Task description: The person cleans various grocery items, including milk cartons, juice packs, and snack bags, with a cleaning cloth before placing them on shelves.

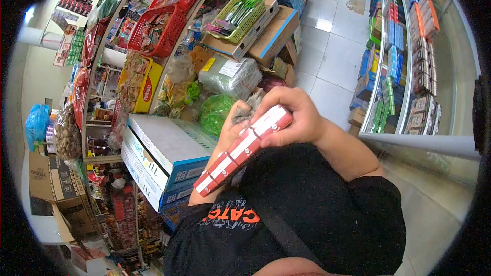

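A long row of red-and-white small boxes, bound together with dark bands, slants across my chest. My right hand grips its upper end, thumb on the near side and fingers curled over the top. My left hand is closed on a crumpled grey cloth, right beside the upper part of the row. The row lies in front of my left wrist and forearm and hides part of them.
Blue-and-white cartons are stacked on my left, near a plastic-wrapped bundle. Beyond stand a green basket and red baskets of packets. A glass display case lines the right, beside the tiled floor.
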A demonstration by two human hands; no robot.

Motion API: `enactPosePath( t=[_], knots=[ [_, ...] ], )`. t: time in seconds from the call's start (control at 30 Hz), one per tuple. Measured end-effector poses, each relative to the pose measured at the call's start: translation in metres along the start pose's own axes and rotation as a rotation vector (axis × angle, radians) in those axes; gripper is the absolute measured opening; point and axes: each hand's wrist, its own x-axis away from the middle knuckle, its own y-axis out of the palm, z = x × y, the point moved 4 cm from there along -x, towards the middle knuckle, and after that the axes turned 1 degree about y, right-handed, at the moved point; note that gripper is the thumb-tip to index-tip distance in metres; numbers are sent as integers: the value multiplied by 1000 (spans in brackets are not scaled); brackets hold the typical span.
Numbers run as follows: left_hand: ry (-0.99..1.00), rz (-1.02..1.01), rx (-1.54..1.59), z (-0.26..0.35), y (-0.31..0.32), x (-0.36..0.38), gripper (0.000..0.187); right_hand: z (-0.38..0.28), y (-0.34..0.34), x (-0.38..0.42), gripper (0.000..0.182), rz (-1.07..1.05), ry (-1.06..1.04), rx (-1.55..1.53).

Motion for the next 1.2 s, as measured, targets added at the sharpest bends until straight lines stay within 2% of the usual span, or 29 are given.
enactPosePath(
  t=[0.03,0.07,0.17,0.2,0.3,0.33,0.43,0.47,0.53,0.6,0.7,0.8,0.9,1.0,1.03,1.07,1.13,1.2],
  knots=[
    [-35,-9,67,2,3,1,21,1,-3,1,42,57,17,-72],
    [-25,-3,-117,4,-6,4,23,3,-9,2,40,114,33,-144],
    [166,-354,162,11,-17,10,27,3,-35,6,40,275,55,-282],
    [65,-509,197,18,-18,12,32,1,-43,7,41,319,72,-384],
    [98,-258,95,26,-12,23,31,-2,-57,8,42,368,25,-320],
    [32,-146,59,26,-13,26,32,-1,-52,6,41,346,34,-319],
    [120,-54,-18,24,-8,11,22,7,-24,-3,36,282,61,-304],
    [237,-220,162,15,-7,1,18,10,-12,-5,40,222,63,-272],
    [24,-52,168,12,-8,0,27,10,8,-8,41,132,37,-180],
    [-83,17,134,7,-16,2,32,8,20,-9,38,106,5,-136],
    [-65,-64,66,0,-44,13,29,13,11,-10,39,120,72,-121],
    [51,-262,182,19,-50,24,27,9,-20,-9,39,271,65,-227],
    [99,-261,228,33,-62,29,28,0,-49,2,39,412,41,-292],
    [79,65,193,31,-62,19,41,-2,-58,5,41,493,26,-230],
    [85,160,182,28,-54,16,53,1,-58,8,42,513,25,-194],
    [92,129,178,22,-54,13,63,8,-53,9,42,565,11,-205],
    [29,9,595,11,-52,-2,54,22,-49,15,41,663,42,-203],
    [-7,-283,856,-6,-47,-20,47,37,-48,25,40,747,80,-194]
  ],
)
